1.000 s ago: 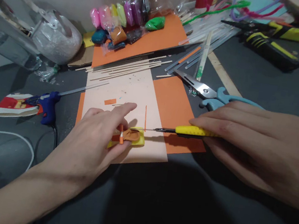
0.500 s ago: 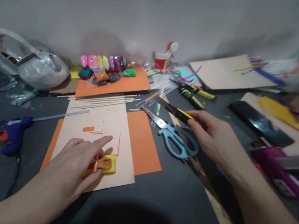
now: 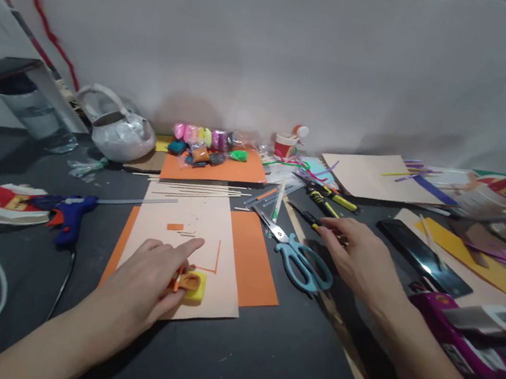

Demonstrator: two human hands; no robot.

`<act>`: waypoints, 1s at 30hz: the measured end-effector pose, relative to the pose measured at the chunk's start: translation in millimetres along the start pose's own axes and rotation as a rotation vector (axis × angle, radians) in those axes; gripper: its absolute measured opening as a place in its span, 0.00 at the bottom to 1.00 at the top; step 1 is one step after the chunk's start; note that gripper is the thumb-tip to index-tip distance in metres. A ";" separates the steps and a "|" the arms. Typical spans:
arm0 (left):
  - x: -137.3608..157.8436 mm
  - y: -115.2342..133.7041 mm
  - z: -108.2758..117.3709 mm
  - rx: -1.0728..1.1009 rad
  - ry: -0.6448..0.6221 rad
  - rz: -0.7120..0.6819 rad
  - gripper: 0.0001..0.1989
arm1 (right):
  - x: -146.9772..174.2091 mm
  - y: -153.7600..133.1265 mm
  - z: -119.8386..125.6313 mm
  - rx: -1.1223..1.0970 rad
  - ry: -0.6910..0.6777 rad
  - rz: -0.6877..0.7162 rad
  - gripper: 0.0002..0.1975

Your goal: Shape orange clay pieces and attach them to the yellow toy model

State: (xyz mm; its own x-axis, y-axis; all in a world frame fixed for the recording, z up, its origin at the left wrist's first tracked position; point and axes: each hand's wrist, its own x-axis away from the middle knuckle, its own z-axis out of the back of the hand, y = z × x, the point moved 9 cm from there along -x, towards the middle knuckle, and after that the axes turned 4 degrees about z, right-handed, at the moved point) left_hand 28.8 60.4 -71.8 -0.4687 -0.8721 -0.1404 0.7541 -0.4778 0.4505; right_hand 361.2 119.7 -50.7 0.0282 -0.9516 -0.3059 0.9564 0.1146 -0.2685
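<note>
My left hand [image 3: 151, 275] is over the pale card sheet [image 3: 149, 219], its index finger stretched out. Between the thumb and the other fingers it grips a small orange and yellow craft piece [image 3: 195, 283], partly hidden by the hand. My right hand [image 3: 352, 253] is closed on a box cutter [image 3: 305, 213] with a black and yellow body, low over the table with the blade end pointing left. Just left of that hand lie blue-handled scissors [image 3: 302, 262]. Thin orange strips [image 3: 218, 257] and a small orange rectangle [image 3: 175, 227] rest on the card.
A blue glue gun [image 3: 71, 217] lies at left with its cord. Behind are a silver-wrapped teapot shape [image 3: 121, 136], bagged clay [image 3: 203, 139] on orange card, and wooden sticks [image 3: 201, 190]. Yellow-black pliers [image 3: 322, 200], a phone [image 3: 423, 254] and a purple stapler [image 3: 453, 334] lie rightward.
My right hand has lowered the box cutter toward the table beside the scissors. My left hand keeps its grip on the small craft piece. The camera view has shifted.
</note>
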 end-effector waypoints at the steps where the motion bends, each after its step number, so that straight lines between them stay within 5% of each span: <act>1: 0.6 0.2 1.6 0.009 0.005 0.010 0.31 | 0.9 -18.3 1.6 -0.045 -0.039 0.056 0.15; 6: 1.4 1.3 2.6 0.007 0.007 0.076 0.33 | 8.2 -108.8 -7.9 -0.151 -0.269 0.277 0.12; 9: 2.3 1.1 -1.4 -0.006 0.011 0.086 0.33 | -0.6 -130.8 -23.9 -0.109 -0.356 0.275 0.12; 19: 15.4 -1.1 9.4 0.038 0.136 -0.080 0.36 | -78.8 -66.1 -63.2 0.171 -0.410 0.002 0.17; 30: 34.8 -29.0 34.0 0.116 0.502 -0.057 0.15 | -122.8 -21.4 -71.8 0.291 -0.342 -0.045 0.18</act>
State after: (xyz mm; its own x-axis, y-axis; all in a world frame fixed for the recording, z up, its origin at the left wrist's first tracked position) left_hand -25.1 47.5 -59.8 -0.2074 -0.8014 -0.5609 0.6645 -0.5363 0.5205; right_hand 316.3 254.6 -73.0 0.0328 -0.9989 0.0332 0.9994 0.0331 0.0083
